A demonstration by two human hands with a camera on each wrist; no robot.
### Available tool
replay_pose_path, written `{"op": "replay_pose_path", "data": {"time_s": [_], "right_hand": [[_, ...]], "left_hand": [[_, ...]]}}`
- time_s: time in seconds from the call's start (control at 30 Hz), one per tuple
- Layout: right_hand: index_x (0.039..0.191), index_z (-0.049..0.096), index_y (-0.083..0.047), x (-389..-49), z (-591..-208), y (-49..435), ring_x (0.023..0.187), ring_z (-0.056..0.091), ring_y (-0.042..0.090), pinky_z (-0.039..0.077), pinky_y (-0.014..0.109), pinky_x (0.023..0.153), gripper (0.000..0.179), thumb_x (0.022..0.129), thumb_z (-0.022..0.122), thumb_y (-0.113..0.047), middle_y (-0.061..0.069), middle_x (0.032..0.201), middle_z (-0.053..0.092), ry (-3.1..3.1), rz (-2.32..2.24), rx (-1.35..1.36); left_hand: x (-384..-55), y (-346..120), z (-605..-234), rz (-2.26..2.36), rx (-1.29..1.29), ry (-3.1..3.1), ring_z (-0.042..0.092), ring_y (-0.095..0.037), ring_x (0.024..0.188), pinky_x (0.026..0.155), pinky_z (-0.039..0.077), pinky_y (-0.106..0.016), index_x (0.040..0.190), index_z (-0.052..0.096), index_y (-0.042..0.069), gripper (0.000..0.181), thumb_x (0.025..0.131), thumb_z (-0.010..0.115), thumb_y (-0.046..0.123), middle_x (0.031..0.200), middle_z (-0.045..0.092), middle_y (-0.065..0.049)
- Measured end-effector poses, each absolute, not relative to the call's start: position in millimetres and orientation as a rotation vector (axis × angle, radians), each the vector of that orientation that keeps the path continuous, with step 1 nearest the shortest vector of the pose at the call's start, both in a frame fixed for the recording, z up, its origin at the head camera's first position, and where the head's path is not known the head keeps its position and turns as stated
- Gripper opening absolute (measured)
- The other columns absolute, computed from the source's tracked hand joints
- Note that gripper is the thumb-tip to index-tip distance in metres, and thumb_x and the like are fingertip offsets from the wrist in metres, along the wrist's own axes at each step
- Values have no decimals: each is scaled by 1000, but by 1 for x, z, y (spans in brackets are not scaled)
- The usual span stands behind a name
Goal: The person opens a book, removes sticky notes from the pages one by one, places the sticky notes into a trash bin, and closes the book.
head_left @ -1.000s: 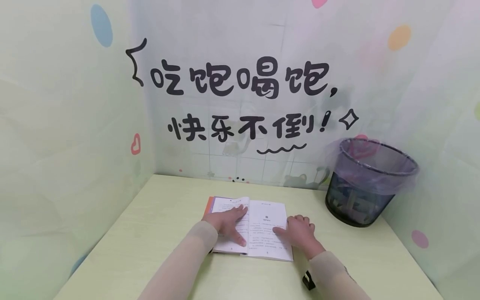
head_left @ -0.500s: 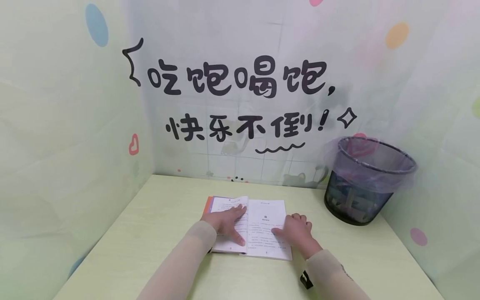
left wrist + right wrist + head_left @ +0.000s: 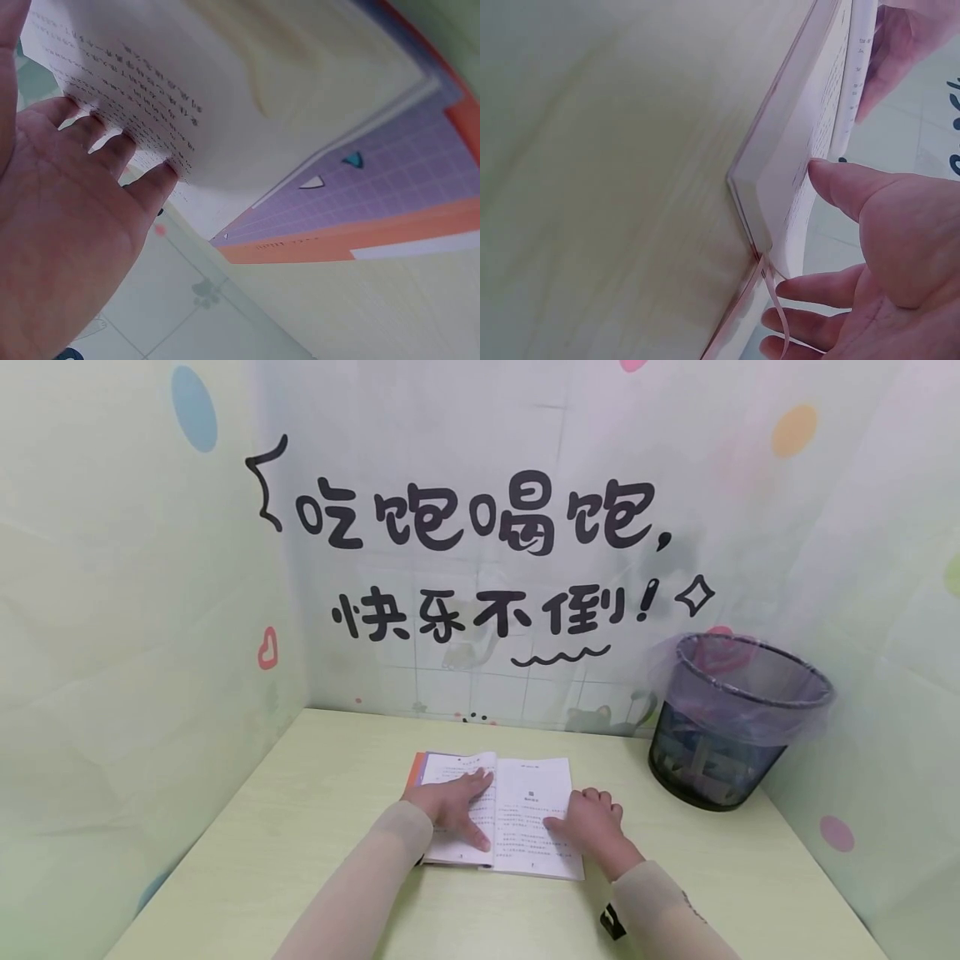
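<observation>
An open book [image 3: 536,818] lies on the table, with printed white pages and an orange and purple cover showing at its left side. My left hand [image 3: 459,810] is spread over the left page, fingers extended and pressing near the fold. In the left wrist view, its fingertips [image 3: 163,178] touch the printed page. My right hand [image 3: 597,822] holds the book's right edge, thumb [image 3: 836,180] on the right page and the other fingers bent at the outer side. A thin pink ribbon bookmark [image 3: 776,304] hangs by those fingers in the right wrist view.
A dark mesh waste bin [image 3: 720,760] with a purple liner stands at the table's back right. Patterned walls with large black lettering [image 3: 480,518] enclose the table [image 3: 262,852] at the back and sides. A small black object [image 3: 612,921] shows beside the right sleeve.
The whole head view has shifted very slightly. Both hands keep their places on the book, and the same pages stay open.
</observation>
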State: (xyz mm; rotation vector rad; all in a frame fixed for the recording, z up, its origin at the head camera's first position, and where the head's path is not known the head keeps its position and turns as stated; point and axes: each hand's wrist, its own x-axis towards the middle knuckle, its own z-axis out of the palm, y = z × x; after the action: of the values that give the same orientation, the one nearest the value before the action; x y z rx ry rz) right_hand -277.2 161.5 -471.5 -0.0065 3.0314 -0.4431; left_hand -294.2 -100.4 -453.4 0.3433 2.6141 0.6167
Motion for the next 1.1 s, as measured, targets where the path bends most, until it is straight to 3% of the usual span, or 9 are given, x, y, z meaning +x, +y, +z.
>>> {"op": "replay_pose_path", "data": {"time_s": [0.4,0.63,0.87,1.03,1.1], "right_hand": [[139,64,10,-276,-471,161,127,50,45,40,64,111,72,96,83,-45,27,134,62,3012,-443,24],[147,57,10,-275,-468,163,137,49,48,37,67,118,78,97,84,-43,30,146,59,3045,-521,-24],[138,70,-1,-276,-454,169,146,48,50,30,72,121,46,111,63,-38,26,152,61,3102,-727,-148],[138,72,-2,-279,-447,171,145,54,49,28,74,120,49,116,49,-40,23,147,69,3035,-983,-202],[139,72,-2,-280,-446,171,136,63,44,36,67,118,53,118,45,-43,20,142,73,2958,-1121,-189]], "left_hand": [[-294,-101,-452,619,340,2609,12,-24,174,140,15,-57,176,25,34,129,73,100,53,187,14,8],[-295,-101,-454,615,332,2612,13,-24,174,141,16,-56,176,26,35,129,72,100,53,186,14,9],[-297,-101,-457,626,331,2612,13,-23,174,141,17,-55,176,25,35,131,71,100,55,187,13,8],[-298,-102,-457,650,325,2603,13,-23,174,141,16,-54,176,25,35,132,70,101,54,187,13,8],[-298,-102,-456,653,328,2599,13,-24,174,141,16,-54,176,25,35,132,70,101,54,187,13,8]]}}
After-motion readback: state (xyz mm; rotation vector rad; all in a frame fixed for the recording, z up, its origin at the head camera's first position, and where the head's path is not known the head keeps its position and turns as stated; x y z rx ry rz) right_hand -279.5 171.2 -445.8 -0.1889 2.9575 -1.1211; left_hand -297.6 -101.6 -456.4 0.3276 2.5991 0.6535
